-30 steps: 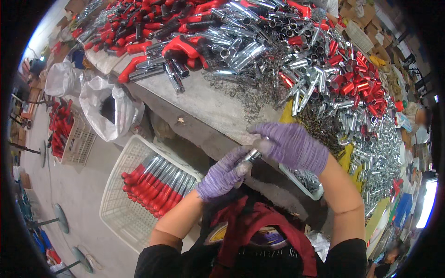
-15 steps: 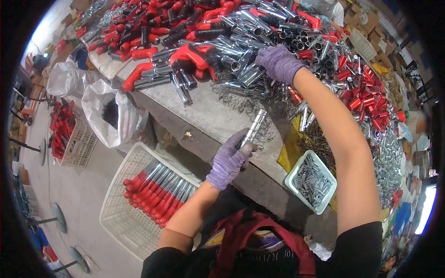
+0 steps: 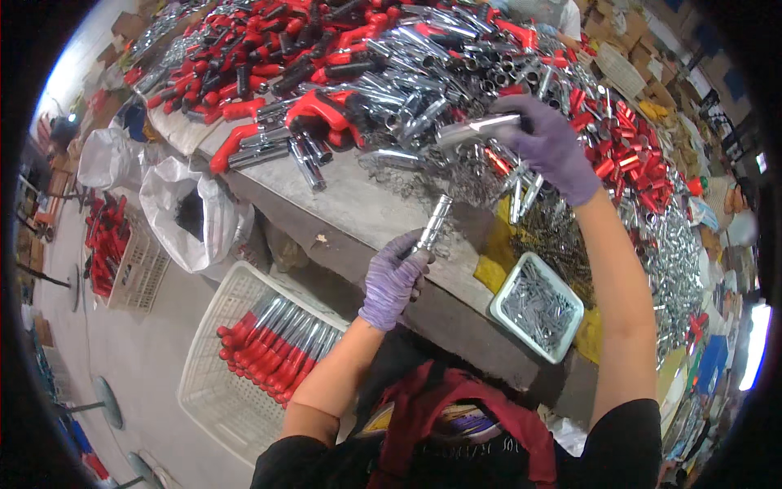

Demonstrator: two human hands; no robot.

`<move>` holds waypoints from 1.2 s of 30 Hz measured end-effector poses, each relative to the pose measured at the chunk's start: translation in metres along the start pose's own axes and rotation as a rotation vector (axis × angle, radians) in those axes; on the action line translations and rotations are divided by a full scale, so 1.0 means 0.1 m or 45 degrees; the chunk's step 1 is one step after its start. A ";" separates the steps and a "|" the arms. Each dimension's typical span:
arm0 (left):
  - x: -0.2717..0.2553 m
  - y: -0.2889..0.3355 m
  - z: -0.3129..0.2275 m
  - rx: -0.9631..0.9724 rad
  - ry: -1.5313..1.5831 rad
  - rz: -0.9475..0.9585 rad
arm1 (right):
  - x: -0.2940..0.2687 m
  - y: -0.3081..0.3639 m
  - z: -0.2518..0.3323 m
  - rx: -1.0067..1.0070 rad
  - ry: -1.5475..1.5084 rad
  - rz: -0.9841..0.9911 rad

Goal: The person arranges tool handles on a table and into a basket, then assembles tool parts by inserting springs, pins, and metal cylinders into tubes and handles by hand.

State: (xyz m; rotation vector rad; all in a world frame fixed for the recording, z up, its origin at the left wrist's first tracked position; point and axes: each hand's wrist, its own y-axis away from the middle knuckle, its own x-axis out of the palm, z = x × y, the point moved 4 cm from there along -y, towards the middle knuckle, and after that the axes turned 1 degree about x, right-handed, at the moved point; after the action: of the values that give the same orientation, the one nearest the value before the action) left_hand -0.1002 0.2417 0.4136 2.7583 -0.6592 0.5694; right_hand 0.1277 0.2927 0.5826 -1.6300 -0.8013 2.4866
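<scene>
In a purple knit glove, my left hand is closed round the lower end of a slim shiny metal rod with ringed steps, which points up and away over the table's front edge. My right hand, gloved the same, grips a wider chrome tube by its right end. That tube is slightly blurred and lies nearly level above the table. Below and around it are a tangle of thin wire springs and a heap of chrome tubes.
Red-and-black handles are piled at the far left. Red sleeves and small metal parts lie to the right. A white tray holds metal pins. Left of me stand a basket of red-handled tubes and a white sack.
My right hand has drawn back from the heap, nearer and to the right, and a chrome tube now shows in it. My left hand, still on the rod, has shifted slightly.
</scene>
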 end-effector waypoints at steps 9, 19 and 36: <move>0.57 0.48 0.13 -0.355 0.208 0.473 | -0.59 1.18 0.23 0.957 -0.593 -0.274; 0.92 0.98 0.54 -0.717 0.340 0.476 | -0.27 1.91 0.62 -0.079 0.307 -0.251; 1.20 1.31 0.45 -0.652 0.139 0.627 | -0.25 2.51 0.77 0.776 -0.436 -0.346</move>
State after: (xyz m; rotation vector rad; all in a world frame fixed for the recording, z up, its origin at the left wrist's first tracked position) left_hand -0.0500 0.0680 0.4439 2.0770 -1.2680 0.5436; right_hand 0.1287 0.0381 0.5135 -0.8541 -0.2102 2.4850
